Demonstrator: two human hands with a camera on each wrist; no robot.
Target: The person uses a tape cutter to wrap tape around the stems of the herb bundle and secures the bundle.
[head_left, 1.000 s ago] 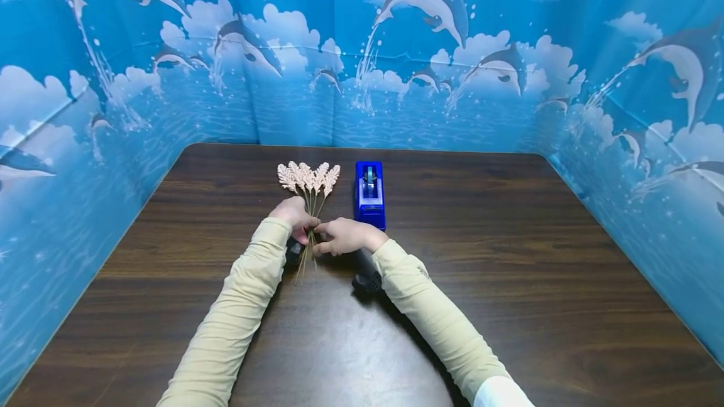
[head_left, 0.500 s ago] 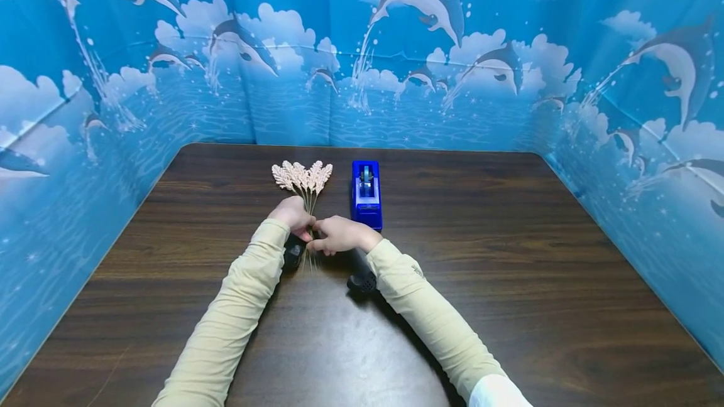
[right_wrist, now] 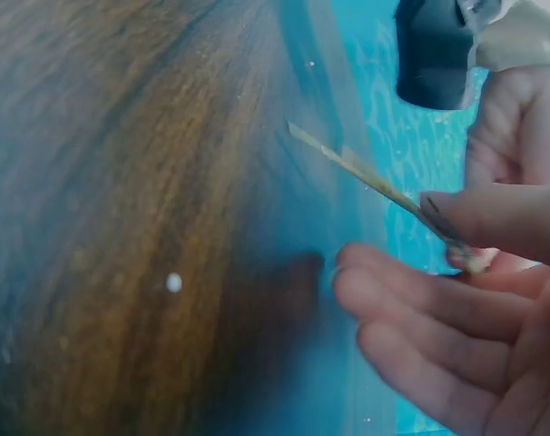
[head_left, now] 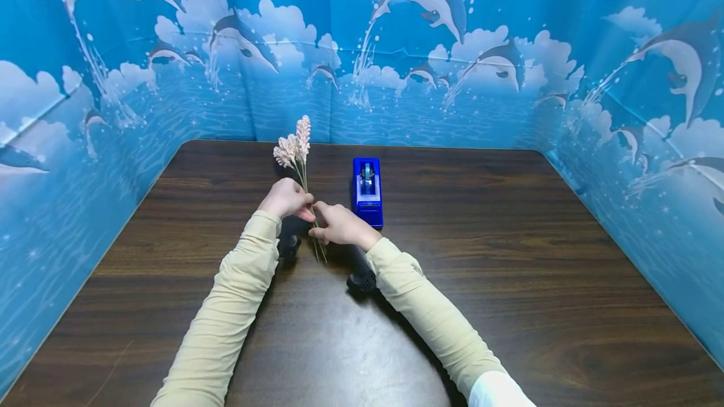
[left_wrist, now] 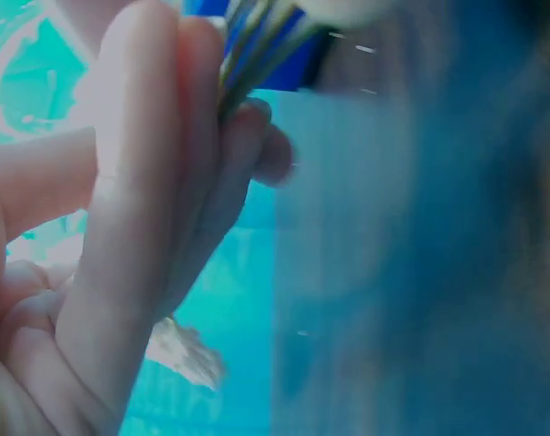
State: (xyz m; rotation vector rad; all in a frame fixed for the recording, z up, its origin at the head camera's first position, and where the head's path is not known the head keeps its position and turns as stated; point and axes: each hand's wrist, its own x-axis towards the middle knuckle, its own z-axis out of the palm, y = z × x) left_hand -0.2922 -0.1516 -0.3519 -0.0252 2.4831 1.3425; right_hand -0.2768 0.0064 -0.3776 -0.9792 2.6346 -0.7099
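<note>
A bunch of pale pink flowers (head_left: 291,151) on thin stems (head_left: 303,176) is held tilted above the table, blossoms toward the back wall. My left hand (head_left: 286,198) pinches the stems partway down; in the left wrist view its fingers (left_wrist: 139,173) are bent around the stems (left_wrist: 266,45). Close beside it, my right hand (head_left: 342,225) is at the lower stems, thumb and forefinger apart with the stems between. In the right wrist view its thumb (right_wrist: 493,218) appears to touch the stems (right_wrist: 375,182), while the other fingers (right_wrist: 420,309) lie loosely extended.
A blue tape dispenser (head_left: 367,193) stands just right of the hands. Black wrist-worn devices (head_left: 362,281) hang under both forearms. The dark wooden table (head_left: 481,237) has a dolphin-print curtain (head_left: 396,105) around its back and sides.
My left hand has lifted slightly and turned the bunch, so the blossoms stand higher and the stem ends swing right. My right hand has risen slightly, with more space between thumb and forefinger.
</note>
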